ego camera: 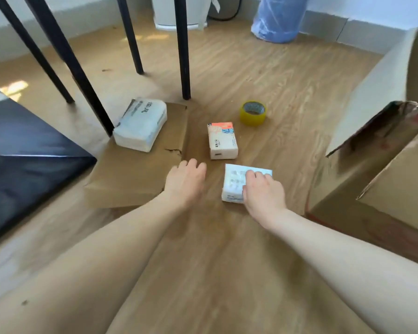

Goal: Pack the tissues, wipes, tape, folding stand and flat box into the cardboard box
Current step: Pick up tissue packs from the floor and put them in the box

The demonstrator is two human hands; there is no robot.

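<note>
A white-and-blue wipes pack [235, 182] lies on the wooden floor, and my right hand [263, 192] rests on its right side with fingers curled over it. My left hand [185, 180] hovers open over the floor at the right edge of the flat brown box [135, 174]. A large white tissue pack [140, 125] sits on that flat box. A smaller orange-topped tissue pack [222, 140] lies beyond my hands. A yellow tape roll [252, 113] stands further back. The open cardboard box [384, 150] is at the right, flaps up.
Black table legs [182, 49] stand behind the flat box. A black slab [22, 160] lies on the floor at the left. A white bin [179, 10] and a blue wrapped roll [279, 18] stand by the far wall.
</note>
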